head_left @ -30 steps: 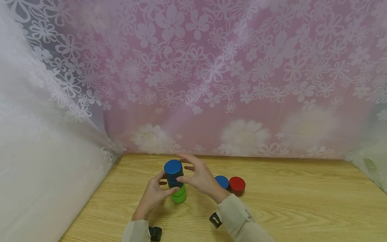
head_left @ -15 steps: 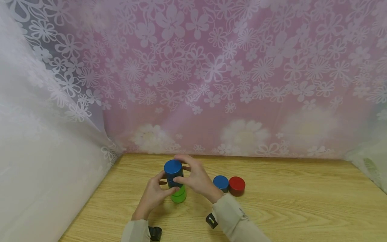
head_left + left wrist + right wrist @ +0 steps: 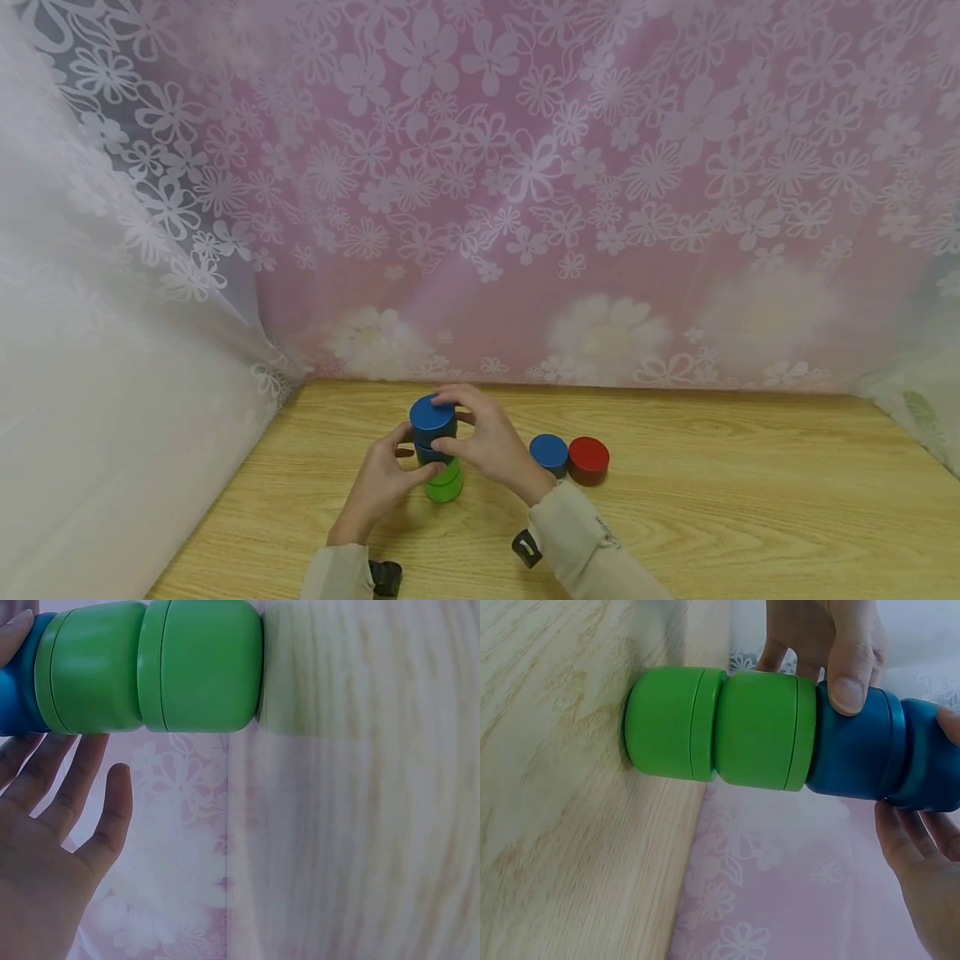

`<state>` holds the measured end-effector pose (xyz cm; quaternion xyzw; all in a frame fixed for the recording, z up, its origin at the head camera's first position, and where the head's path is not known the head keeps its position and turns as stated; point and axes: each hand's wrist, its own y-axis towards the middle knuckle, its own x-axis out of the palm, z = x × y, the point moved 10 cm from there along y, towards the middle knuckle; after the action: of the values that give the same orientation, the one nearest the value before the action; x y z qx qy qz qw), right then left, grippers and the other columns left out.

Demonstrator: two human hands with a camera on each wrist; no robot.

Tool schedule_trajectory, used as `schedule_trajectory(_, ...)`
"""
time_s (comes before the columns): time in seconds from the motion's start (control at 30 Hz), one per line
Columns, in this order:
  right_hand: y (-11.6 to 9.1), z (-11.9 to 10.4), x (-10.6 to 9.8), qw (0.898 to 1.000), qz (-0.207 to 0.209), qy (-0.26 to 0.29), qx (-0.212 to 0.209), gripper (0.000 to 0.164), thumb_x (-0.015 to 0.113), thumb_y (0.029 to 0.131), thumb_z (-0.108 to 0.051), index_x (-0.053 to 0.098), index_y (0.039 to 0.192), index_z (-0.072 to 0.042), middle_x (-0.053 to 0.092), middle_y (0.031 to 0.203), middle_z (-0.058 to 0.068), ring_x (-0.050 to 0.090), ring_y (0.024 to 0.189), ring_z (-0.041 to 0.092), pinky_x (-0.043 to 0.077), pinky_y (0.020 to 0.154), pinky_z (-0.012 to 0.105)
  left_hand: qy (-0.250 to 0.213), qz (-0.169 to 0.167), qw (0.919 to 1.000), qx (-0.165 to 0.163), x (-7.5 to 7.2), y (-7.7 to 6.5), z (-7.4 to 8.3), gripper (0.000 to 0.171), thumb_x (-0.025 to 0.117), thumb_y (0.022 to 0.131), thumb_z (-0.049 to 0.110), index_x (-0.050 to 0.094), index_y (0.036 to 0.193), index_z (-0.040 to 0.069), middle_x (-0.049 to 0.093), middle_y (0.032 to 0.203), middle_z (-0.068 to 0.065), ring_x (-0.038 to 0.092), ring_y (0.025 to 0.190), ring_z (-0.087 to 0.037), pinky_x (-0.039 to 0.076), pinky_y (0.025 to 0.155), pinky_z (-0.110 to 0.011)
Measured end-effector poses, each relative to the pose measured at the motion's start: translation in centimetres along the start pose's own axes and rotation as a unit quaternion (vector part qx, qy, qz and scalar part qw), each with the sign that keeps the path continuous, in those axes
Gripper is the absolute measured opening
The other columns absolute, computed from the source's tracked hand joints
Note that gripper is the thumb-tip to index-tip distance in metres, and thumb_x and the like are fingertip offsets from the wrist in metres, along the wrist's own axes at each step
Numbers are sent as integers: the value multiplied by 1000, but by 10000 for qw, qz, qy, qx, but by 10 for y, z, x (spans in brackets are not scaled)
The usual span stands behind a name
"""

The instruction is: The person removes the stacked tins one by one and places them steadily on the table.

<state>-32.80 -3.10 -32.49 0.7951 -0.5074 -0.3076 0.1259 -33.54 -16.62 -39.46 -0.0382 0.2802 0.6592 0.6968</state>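
Two rounded green lidded canisters (image 3: 664, 724), stacked on the wood-grain tabletop (image 3: 712, 508); above, one lower metallic-blue canister (image 3: 855, 742), pinched by left hand (image 3: 381, 482); one upper metallic-blue canister (image 3: 432, 417), pinched in the grip of right hand (image 3: 491, 437). Off-centre release or a sideways nudge could topple all four.

Curtain (image 3: 487, 200) behind the desk (image 3: 750, 475).
I see it pink with white flowers (image 3: 422, 54); left of the desk hangs a white sheet (image 3: 97, 400).
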Motion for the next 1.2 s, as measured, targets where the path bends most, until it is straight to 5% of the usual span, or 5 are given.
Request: schedule_trajectory(1.2, -20, 1, -40, 9988, 297, -398, -14, 42, 80, 81, 10, 66, 120, 2, 56, 138, 19, 55, 127, 41, 51, 98, 52, -107, 44, 9999, -18, 1, -1, 0, 57, 88, 81, 10, 64, 132, 3, 69, 118, -6, 63, 110, -29, 53, 95, -52)
